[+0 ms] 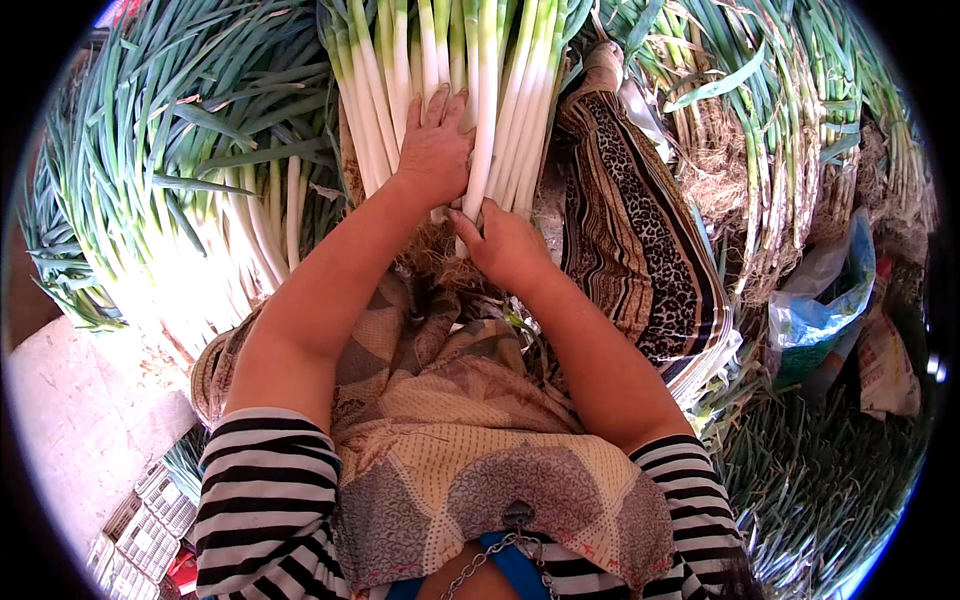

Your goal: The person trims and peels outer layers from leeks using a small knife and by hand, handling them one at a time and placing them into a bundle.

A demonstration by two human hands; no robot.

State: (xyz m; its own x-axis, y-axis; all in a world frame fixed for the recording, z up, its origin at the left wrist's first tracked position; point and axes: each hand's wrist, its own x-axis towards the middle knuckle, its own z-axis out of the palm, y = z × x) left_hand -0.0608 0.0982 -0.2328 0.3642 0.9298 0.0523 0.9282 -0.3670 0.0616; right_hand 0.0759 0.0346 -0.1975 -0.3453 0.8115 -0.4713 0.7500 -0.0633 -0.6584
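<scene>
Pressing flat with spread fingers, the left hand point(436, 150) lies on the white stalks of a bunch of green onions point(470, 90) that rests across the lap, probably to keep the smooth, long stalks together. The right hand point(508, 245) is closed around the lower ends of the stalks, near the dry, hairy roots. More onions point(180, 190) with dull green leaves are piled at the left, and a patterned cloth point(640, 240) lies at the right.
</scene>
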